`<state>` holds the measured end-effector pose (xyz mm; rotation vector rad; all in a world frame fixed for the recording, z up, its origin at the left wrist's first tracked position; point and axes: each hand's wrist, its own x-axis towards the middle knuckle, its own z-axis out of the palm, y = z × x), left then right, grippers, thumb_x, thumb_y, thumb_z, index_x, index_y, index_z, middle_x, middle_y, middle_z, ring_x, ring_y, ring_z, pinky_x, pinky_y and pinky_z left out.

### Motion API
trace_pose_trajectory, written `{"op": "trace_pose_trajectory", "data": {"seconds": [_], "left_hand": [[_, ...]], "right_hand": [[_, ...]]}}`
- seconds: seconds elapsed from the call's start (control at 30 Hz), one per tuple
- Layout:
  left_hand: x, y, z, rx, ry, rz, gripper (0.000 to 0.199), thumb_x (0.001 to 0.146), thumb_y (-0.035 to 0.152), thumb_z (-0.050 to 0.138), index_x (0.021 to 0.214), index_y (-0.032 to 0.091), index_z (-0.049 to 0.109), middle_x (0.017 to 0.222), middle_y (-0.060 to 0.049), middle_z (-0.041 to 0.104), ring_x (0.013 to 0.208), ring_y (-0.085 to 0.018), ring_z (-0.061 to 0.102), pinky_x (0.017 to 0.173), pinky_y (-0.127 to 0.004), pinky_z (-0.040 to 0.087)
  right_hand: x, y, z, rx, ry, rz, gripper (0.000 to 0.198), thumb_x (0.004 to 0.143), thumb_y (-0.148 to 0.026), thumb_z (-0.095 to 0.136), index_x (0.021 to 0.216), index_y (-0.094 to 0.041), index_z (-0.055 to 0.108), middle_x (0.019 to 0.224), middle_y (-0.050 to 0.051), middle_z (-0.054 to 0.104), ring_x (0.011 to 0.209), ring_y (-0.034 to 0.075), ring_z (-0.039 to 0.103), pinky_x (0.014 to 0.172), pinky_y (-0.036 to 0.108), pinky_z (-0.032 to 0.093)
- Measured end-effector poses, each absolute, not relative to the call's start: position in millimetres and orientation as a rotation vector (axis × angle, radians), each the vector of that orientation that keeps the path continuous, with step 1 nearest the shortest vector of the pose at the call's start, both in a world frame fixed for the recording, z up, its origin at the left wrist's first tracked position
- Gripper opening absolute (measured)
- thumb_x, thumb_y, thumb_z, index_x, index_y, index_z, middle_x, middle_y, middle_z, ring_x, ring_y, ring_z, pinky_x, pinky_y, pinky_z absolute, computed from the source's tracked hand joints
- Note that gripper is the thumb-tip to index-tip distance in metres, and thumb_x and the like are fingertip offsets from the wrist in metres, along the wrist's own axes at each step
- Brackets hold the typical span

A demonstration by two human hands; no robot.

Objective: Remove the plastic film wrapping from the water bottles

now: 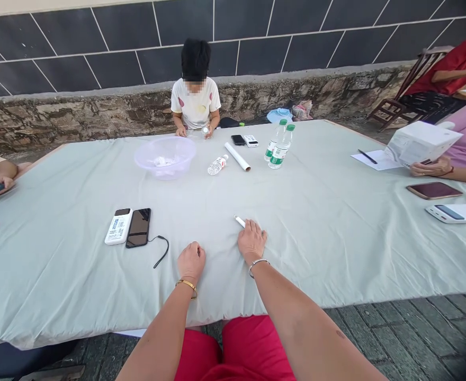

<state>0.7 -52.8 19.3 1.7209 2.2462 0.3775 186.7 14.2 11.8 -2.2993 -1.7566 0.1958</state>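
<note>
Clock read from the right hand, 12 straight ahead of the wearer.

Right hand (252,239): palm down on the tablecloth (320,211), fingers bent over a slim white stick (239,220), pen-like. Its bare end poked out at 11 o'clock; the rest was covered. Gripped or merely pinned to the cloth: could not tell.

Left hand (191,259): at about 8 to 9 o'clock, a loosely curled fist resting on the cloth; contents, if any, hidden.

Farther along 9 o'clock: black phone (138,227) with wrist strap, white power bank (118,226) just beside. Cardboard tube (238,157) near 12; two green-capped bottles (280,148) between 12 and 1.

Handling, my judgement: a stick so slim would likely roll, so light, even fingertip pressure suited it, wrist low, cloth kept smooth beneath.
</note>
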Motion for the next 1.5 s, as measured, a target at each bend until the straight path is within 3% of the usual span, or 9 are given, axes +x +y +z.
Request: {"op": "trace_pose_trajectory", "data": {"seconds": [1.5], "left_hand": [[1.2, -52.9, 15.8, 1.739, 2.235, 0.403, 0.016, 0.089, 0.024, 0.043, 0.080, 0.021, 0.056, 0.080, -0.002, 0.066, 0.074, -0.016, 0.058, 0.059, -0.028, 0.029]], "right_hand": [[186.4, 13.9, 15.7, -2.359, -1.807, 0.159, 0.048, 0.093, -0.020, 0.027, 0.139, -0.016, 0.044, 0.147, 0.009, 0.042, 0.135, 0.021, 0.033, 0.111, 0.044, 0.017]]}}
